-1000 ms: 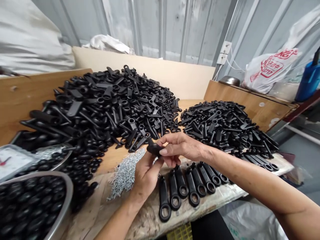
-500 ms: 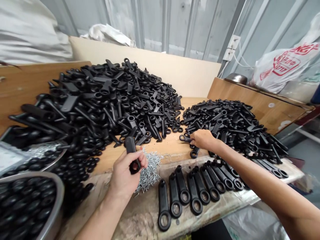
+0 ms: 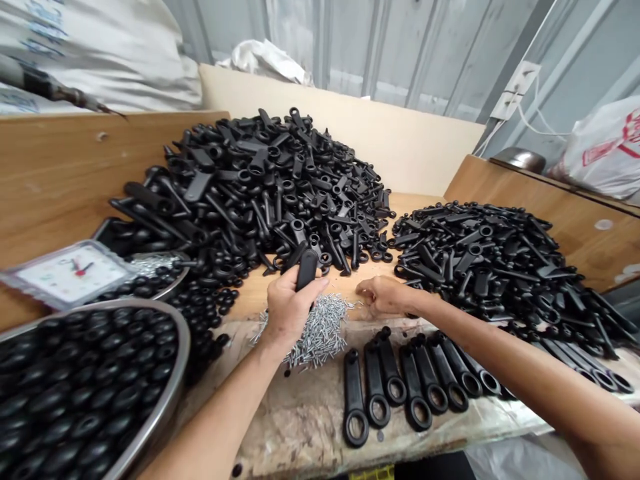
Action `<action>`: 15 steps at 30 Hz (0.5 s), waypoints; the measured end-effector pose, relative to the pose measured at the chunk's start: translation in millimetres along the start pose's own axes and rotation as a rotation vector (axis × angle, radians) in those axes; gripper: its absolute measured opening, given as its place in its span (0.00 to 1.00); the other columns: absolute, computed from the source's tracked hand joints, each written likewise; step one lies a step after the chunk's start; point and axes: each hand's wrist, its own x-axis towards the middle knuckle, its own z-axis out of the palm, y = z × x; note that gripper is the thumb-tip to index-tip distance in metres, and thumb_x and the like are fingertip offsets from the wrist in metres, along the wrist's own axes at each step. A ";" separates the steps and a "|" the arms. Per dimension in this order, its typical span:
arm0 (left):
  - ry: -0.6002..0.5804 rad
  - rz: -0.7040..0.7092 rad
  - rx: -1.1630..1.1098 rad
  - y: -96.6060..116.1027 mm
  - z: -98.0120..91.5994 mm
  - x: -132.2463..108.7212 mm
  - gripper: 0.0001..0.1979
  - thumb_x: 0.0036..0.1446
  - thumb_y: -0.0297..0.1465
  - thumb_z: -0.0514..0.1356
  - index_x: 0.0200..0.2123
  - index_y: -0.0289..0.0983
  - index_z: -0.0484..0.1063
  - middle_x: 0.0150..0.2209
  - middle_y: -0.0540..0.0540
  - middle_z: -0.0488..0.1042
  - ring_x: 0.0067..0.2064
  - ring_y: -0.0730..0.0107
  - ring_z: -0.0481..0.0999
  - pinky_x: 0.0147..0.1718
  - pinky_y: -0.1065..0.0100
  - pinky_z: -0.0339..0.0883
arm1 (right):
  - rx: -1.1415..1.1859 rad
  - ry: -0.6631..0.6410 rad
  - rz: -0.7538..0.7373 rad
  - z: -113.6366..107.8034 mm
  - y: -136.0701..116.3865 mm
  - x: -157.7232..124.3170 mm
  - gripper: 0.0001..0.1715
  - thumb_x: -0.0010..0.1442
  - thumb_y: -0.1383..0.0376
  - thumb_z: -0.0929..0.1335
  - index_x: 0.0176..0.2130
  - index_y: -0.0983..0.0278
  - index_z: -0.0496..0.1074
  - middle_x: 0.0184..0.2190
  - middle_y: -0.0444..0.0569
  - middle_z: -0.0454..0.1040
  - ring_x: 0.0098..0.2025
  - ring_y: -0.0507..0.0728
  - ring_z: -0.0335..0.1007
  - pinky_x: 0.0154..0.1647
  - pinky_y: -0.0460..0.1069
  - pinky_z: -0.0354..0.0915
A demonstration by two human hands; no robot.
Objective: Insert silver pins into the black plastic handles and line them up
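My left hand (image 3: 290, 300) is wrapped round a black crank arm (image 3: 307, 268), its flat end pointing up and its lower end hidden by the fingers. Just below that hand lies a heap of small silvery pins (image 3: 323, 327). My right hand (image 3: 384, 295) is a little right of the pins, low over the wooden tabletop, with its fingers curled in; whatever they may hold is hidden. In front of me, a row of black crank arms (image 3: 354, 400) with ring ends lies on the brown covering.
Large piles of black crank arms rise at the back (image 3: 280, 180) and on the right (image 3: 480, 260). At left stand a metal basin (image 3: 183, 333) of black knobs and a clock (image 3: 75, 270). Wooden boards (image 3: 340, 113) edge the table.
My right hand has left the small ring-ended parts by the right pile and moved toward the pins. My left hand still grips the crank arm, now more upright. The view has swung left.
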 end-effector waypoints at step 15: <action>0.160 0.048 -0.104 14.0 -18.1 14.5 0.09 0.42 0.34 0.64 0.25 0.34 0.70 0.16 0.54 0.61 0.18 0.78 0.60 0.18 0.74 0.54 | 0.000 -0.130 0.036 -0.3 -52.3 25.7 0.24 0.34 0.67 0.74 0.34 0.66 0.66 0.24 0.39 0.67 0.23 0.48 0.61 0.21 0.42 0.52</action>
